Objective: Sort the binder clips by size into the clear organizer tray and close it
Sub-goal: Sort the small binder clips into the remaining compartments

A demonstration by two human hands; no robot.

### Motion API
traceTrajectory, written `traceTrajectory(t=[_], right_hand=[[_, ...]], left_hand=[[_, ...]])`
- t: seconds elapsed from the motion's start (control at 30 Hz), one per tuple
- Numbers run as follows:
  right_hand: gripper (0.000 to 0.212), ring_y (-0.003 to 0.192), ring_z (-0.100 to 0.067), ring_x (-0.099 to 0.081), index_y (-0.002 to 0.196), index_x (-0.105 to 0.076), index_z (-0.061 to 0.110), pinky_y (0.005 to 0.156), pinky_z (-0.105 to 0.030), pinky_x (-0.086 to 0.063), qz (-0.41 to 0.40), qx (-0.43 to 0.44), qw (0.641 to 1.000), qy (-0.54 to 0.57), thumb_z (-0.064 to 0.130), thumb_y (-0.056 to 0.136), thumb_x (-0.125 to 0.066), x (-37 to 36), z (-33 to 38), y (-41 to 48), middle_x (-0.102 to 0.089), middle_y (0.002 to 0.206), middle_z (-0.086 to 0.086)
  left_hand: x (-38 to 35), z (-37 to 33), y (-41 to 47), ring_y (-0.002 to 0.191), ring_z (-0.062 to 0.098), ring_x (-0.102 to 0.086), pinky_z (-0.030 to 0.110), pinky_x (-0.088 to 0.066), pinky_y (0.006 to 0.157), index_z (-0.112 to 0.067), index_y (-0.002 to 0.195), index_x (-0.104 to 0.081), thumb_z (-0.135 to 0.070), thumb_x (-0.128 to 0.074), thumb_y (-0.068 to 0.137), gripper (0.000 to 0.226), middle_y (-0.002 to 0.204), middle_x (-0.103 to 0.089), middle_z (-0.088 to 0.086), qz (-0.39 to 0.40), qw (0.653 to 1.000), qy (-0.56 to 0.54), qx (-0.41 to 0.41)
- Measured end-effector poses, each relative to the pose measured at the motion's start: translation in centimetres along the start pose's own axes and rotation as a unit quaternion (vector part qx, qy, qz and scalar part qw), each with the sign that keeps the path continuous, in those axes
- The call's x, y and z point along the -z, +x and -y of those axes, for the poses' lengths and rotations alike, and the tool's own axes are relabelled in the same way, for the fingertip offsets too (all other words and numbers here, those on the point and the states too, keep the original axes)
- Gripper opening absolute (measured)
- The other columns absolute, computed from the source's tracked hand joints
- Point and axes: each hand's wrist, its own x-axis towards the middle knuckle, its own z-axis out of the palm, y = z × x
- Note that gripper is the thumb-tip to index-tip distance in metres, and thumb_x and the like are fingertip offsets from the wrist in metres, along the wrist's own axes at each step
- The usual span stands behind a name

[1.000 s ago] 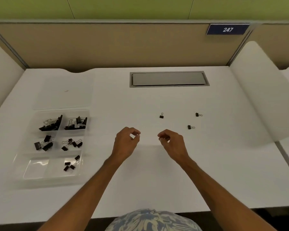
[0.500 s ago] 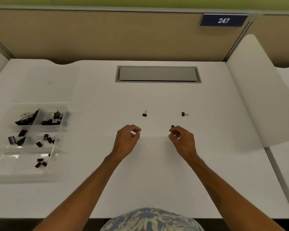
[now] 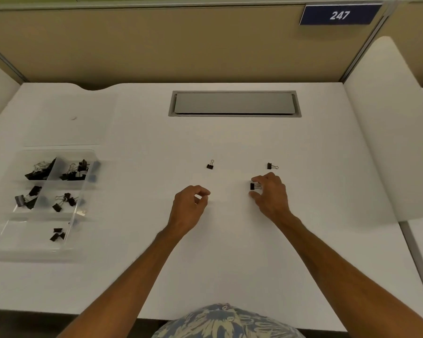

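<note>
- While most clips (image 3: 75,170) sit sorted in the clear tray (image 3: 27,234) by the left edge of the worktop (image 3: 230,264), three small ones lie near the middle, so picking up is the step now.
- The left hand (image 3: 189,206) hovers, fingers curled shut, nothing seen inside.
- The right hand (image 3: 270,193) curls finger and thumb round one small clip (image 3: 252,186).
- Next, I think, it must lift that clip and carry it to the tray.
- The middle clip (image 3: 210,166) and the far clip (image 3: 269,165) wait behind.

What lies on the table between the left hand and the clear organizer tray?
Nothing. In the head view, the stretch of white table between the left hand and the organizer tray is bare.
</note>
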Motion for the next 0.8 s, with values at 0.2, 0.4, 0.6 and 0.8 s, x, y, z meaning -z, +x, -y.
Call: traceTrajectory(t=[0.2, 0.4, 0.6, 0.8], right_hand=[[0.023, 0.102, -0.025, -0.051, 0.104, -0.069, 0.017, 0.086, -0.038, -0.045, -0.013, 0.011, 1.000, -0.014, 0.008, 0.083, -0.069, -0.1, -0.2, 0.1, -0.060, 0.103, -0.005], [0.015, 0.085, -0.017, -0.059, 0.091, -0.065, 0.019, 0.072, -0.030, -0.049, -0.047, -0.042, 0.992, 0.110, 0.019, 0.079, -0.074, 0.3, 0.3, -0.6, -0.067, 0.091, 0.004], [0.021, 0.063, -0.028, -0.068, 0.094, -0.062, 0.001, 0.064, -0.037, -0.056, -0.034, -0.168, 0.865, 0.472, -0.005, 0.077, -0.074, 1.2, 2.2, -1.9, -0.070, 0.077, -0.015], [0.024, 0.064, -0.028, -0.068, 0.101, -0.068, 0.003, 0.064, -0.034, -0.055, -0.008, -0.156, 0.842, 0.516, -0.006, 0.080, -0.074, 1.1, 3.2, -2.8, -0.068, 0.076, -0.012]], left_hand=[[0.1, 0.1, 0.5, 0.076, 0.006, -0.066, 0.017, -0.051, 0.069, -0.021, 0.097, -0.071, -0.013, -0.063, 0.092, 0.013, 0.098, -0.067, -0.011, -0.002, 1.000, 0.006, 0.004], [-0.1, 0.3, 1.4, 0.086, 0.007, -0.064, 0.018, -0.052, 0.080, -0.012, 0.100, -0.072, -0.007, -0.063, 0.089, 0.015, 0.099, -0.069, -0.005, -0.022, 1.000, 0.017, -0.003], [-0.6, 0.0, 4.3, 0.095, 0.015, -0.062, 0.024, -0.051, 0.085, -0.011, 0.110, -0.066, -0.011, -0.069, 0.087, 0.024, 0.109, -0.066, 0.002, -0.032, 0.999, 0.031, 0.003], [-1.9, -0.9, 7.9, 0.118, 0.023, -0.052, 0.036, -0.047, 0.099, -0.009, 0.135, -0.047, -0.027, -0.079, 0.081, 0.065, 0.128, -0.053, 0.009, -0.025, 0.996, 0.073, 0.038]])
